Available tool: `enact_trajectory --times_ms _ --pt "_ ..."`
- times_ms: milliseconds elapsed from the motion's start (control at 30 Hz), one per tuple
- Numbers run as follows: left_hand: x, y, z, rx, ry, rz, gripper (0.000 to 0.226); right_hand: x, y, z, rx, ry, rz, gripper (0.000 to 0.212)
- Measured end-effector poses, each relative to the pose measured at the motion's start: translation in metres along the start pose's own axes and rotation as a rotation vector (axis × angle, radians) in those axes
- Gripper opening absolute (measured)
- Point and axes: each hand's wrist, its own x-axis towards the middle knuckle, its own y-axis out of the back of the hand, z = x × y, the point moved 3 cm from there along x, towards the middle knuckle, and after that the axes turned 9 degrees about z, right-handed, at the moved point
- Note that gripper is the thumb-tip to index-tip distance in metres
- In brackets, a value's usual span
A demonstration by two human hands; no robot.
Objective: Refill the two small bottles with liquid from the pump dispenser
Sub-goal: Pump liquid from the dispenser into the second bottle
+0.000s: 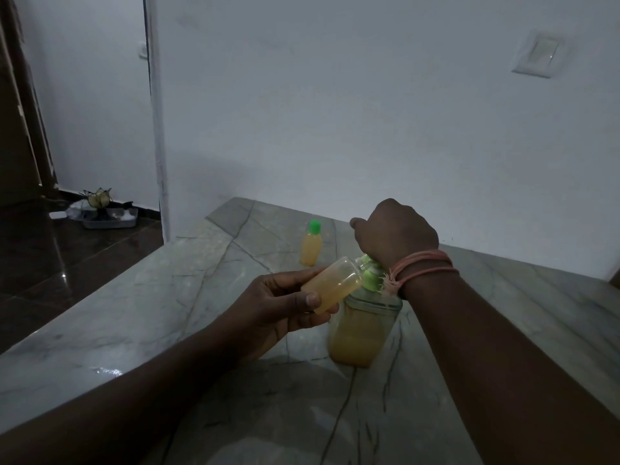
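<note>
A clear pump dispenser (360, 330) with yellow liquid and a green pump head stands on the marble counter (167, 313). My left hand (278, 307) grips an uncapped small bottle (332, 283), tilted with its mouth against the pump's nozzle; it is partly full of yellow liquid. My right hand (392, 233) rests on top of the green pump head (370, 273), fingers curled downward, hiding most of it. A second small bottle (311, 245) with a green cap stands upright further back on the counter, holding yellow liquid.
A white wall rises right behind the counter, with a switch plate (536, 55) at the upper right. To the left the counter edge drops to a dark tiled floor, where a grey tray (110, 219) with small items sits near a doorway.
</note>
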Motion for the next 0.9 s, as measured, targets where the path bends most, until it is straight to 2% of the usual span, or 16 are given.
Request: enact_trajectory --times_ms 133,300,400,533,667,767,900 --pt "0.0 0.002 -0.002 0.002 0.005 0.003 0.056 -0.003 -0.006 0.005 0.065 -0.045 -0.031 0.036" --pt "-0.001 -0.001 0.0 -0.002 0.009 0.015 0.056 -0.002 0.002 -0.001 0.012 -0.026 -0.085 0.036" --pt "-0.001 -0.001 0.0 -0.018 0.013 0.02 0.057 0.0 0.006 -0.005 -0.026 0.026 -0.038 0.038" --pt "0.001 0.001 -0.001 -0.004 0.009 0.006 0.052 -0.002 -0.003 0.003 0.078 -0.047 -0.064 0.039" --pt "-0.001 0.001 -0.001 0.0 0.01 0.018 0.042 -0.002 -0.005 0.003 0.078 -0.061 -0.101 0.036" --pt "-0.002 -0.001 0.0 -0.007 0.016 0.023 0.048 0.002 0.0 -0.001 0.019 -0.046 -0.119 0.037" --pt "-0.002 -0.001 0.001 -0.019 0.012 0.007 0.054 0.003 -0.002 0.0 0.023 -0.027 -0.047 0.04"
